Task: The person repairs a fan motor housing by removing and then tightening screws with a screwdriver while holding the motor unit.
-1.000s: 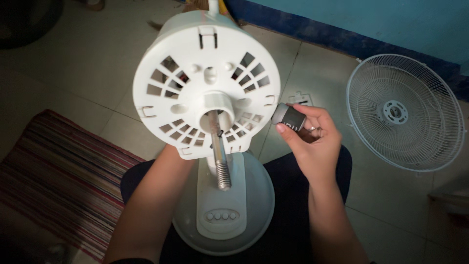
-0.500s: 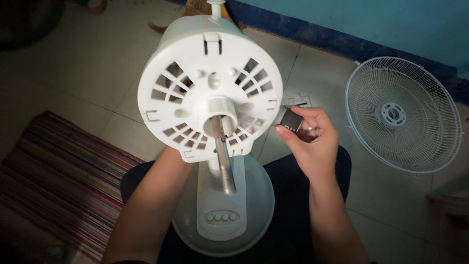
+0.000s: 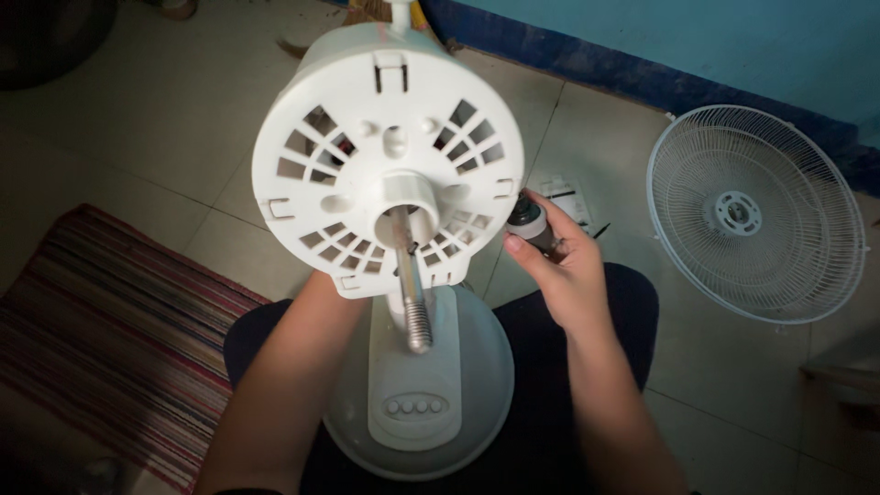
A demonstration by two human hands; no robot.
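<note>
Fan motor [image 3: 390, 165], shaft [image 3: 412, 293] bare, stands on its base [image 3: 417, 403] on the floor between the knees; right hand [image 3: 559, 266], clamped on a dark cap [image 3: 529, 220], has moved closer beside it; left hand hidden behind, grip untold.

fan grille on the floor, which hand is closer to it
Right. The right hand, holding a small dark part, is between the motor housing and the grille. The left hand is hidden behind the housing, farther from the grille.
</note>
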